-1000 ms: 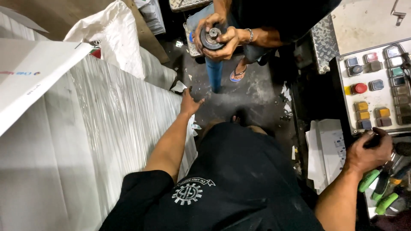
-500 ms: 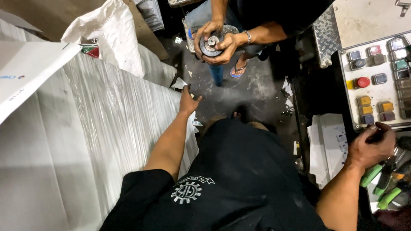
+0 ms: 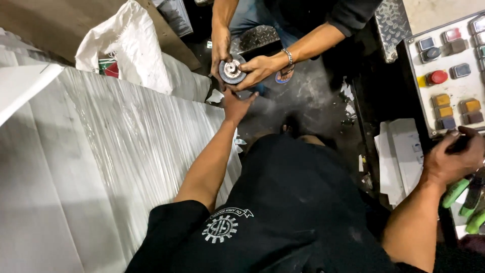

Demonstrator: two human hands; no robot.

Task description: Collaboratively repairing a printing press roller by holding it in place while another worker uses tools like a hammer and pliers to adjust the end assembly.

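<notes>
My left hand [image 3: 236,104] reaches forward with its fingers spread, just under a round dark metal part [image 3: 232,71] with a lighter hub. Another person standing opposite holds that part in both hands [image 3: 252,68], with a bracelet on one wrist. My fingertips touch or nearly touch their hands. My right hand [image 3: 451,157] is at the right, curled over a small dark object [image 3: 461,144] at the lower edge of a control panel [image 3: 429,108]. Green-handled tools [image 3: 457,191] lie just below that hand.
A large white ribbed sheet [image 3: 101,167] fills the left side. A white woven sack [image 3: 129,55] and brown board lie beyond it. The panel carries coloured push buttons [image 3: 437,77]. White papers [image 3: 399,151] and scraps lie on the dark floor [image 3: 313,101].
My left hand has stretched forward up to the round part, which the other person now holds closer to me. My right hand stays by the panel.
</notes>
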